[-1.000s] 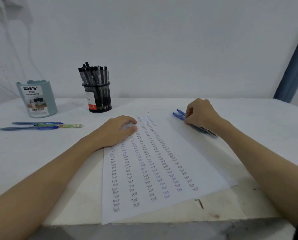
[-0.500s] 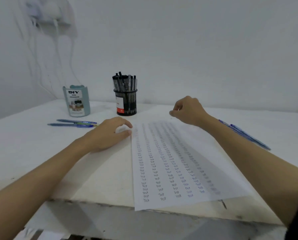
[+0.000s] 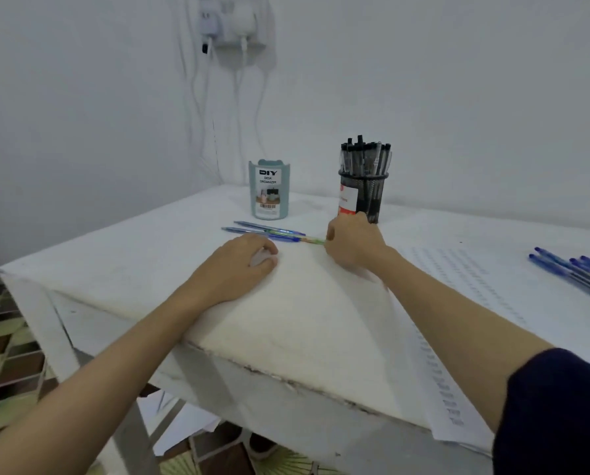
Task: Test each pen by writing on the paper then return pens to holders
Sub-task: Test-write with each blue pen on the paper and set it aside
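Three pens [image 3: 266,230], two blue and one green-tipped, lie on the white table [image 3: 132,262] in front of the teal desk organizer [image 3: 269,190]. My right hand [image 3: 351,243] has reached across to them, and its curled fingers close round the right end of the green pen [image 3: 312,239]. My left hand [image 3: 242,265] rests on the table just in front of the pens with fingers loosely curled, holding nothing. The paper [image 3: 464,296], covered in rows of test words, lies to the right under my right forearm.
A black mesh holder [image 3: 365,197] full of black pens [image 3: 365,156] stands just behind my right hand. Several blue pens [image 3: 574,272] lie at the right edge. The table's left corner and front edge are close. Cables hang from a wall socket [image 3: 231,25].
My right hand left the blue pens at the right, crossed over the paper and reached the pens at the left. My view swung left. My left hand stayed resting in place.
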Demonstrator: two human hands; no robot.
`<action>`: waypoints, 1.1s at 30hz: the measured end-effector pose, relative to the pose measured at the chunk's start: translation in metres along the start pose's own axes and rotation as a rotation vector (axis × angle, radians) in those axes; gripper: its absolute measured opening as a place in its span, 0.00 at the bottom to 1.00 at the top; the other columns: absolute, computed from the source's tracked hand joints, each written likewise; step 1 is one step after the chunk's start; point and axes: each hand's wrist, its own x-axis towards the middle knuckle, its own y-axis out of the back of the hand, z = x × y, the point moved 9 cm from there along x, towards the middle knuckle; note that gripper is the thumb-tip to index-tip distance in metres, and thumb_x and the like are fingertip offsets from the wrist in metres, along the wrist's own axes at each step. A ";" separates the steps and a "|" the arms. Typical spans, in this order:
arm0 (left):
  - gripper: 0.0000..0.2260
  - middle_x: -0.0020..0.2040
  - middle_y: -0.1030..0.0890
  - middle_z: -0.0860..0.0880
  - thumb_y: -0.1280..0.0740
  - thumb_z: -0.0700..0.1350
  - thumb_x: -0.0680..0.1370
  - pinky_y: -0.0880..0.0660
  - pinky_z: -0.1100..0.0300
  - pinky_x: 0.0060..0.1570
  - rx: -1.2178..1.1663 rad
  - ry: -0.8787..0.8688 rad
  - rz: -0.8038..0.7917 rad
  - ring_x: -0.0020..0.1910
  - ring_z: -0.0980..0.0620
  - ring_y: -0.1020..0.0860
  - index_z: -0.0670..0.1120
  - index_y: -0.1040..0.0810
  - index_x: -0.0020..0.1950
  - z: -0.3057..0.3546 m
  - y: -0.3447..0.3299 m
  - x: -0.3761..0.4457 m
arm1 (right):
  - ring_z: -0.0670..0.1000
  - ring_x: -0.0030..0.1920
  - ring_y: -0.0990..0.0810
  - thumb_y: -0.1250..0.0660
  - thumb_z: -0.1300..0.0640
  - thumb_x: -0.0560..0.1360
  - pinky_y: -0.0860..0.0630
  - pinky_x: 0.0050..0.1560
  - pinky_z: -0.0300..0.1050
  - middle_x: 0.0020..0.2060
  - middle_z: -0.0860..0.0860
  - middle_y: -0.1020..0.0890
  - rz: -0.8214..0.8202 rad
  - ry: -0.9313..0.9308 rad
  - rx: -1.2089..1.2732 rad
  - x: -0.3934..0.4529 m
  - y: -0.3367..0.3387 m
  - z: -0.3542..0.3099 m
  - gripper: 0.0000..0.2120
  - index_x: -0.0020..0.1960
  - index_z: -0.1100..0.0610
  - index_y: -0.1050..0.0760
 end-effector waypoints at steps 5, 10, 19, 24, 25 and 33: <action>0.10 0.60 0.25 0.54 0.39 0.50 0.79 0.33 0.61 0.57 -0.006 -0.011 0.000 0.58 0.55 0.28 0.50 0.24 0.59 -0.001 0.001 0.001 | 0.53 0.48 0.24 0.33 0.62 0.73 0.28 0.45 0.43 0.45 0.53 0.22 0.118 -0.092 0.378 0.004 0.010 0.021 0.05 0.48 0.61 0.21; 0.09 0.60 0.24 0.54 0.39 0.49 0.79 0.33 0.58 0.60 0.012 -0.022 -0.023 0.58 0.54 0.28 0.50 0.24 0.58 -0.001 -0.001 0.002 | 0.48 0.33 0.24 0.34 0.58 0.77 0.26 0.34 0.38 0.40 0.54 0.20 0.255 -0.377 1.151 -0.016 0.047 0.069 0.06 0.50 0.60 0.26; 0.06 0.56 0.25 0.58 0.39 0.49 0.79 0.31 0.56 0.60 -0.053 -0.176 -0.087 0.57 0.56 0.27 0.55 0.25 0.54 0.069 -0.032 0.015 | 0.50 0.23 0.24 0.38 0.58 0.79 0.26 0.24 0.38 0.33 0.58 0.20 0.350 -0.548 1.422 -0.067 0.085 0.150 0.07 0.48 0.61 0.33; 0.11 0.64 0.28 0.59 0.41 0.53 0.80 0.33 0.58 0.63 -0.117 -0.221 -0.251 0.62 0.58 0.29 0.58 0.28 0.61 0.132 -0.073 0.023 | 0.46 0.16 0.35 0.40 0.68 0.74 0.37 0.20 0.35 0.30 0.54 0.32 0.422 -0.629 1.457 -0.097 0.090 0.196 0.09 0.38 0.59 0.36; 0.12 0.66 0.30 0.59 0.41 0.53 0.80 0.34 0.59 0.63 -0.118 -0.231 -0.296 0.64 0.57 0.31 0.58 0.29 0.64 0.144 -0.081 0.024 | 0.49 0.18 0.30 0.42 0.66 0.76 0.32 0.22 0.37 0.32 0.56 0.29 0.411 -0.618 1.480 -0.103 0.092 0.201 0.07 0.39 0.59 0.36; 0.18 0.56 0.31 0.58 0.40 0.63 0.76 0.36 0.56 0.61 0.109 -0.309 -0.391 0.59 0.56 0.32 0.61 0.31 0.64 0.182 -0.104 0.029 | 0.47 0.32 0.17 0.31 0.65 0.73 0.27 0.26 0.31 0.38 0.60 0.17 0.277 -0.506 1.157 -0.114 0.096 0.229 0.04 0.45 0.65 0.25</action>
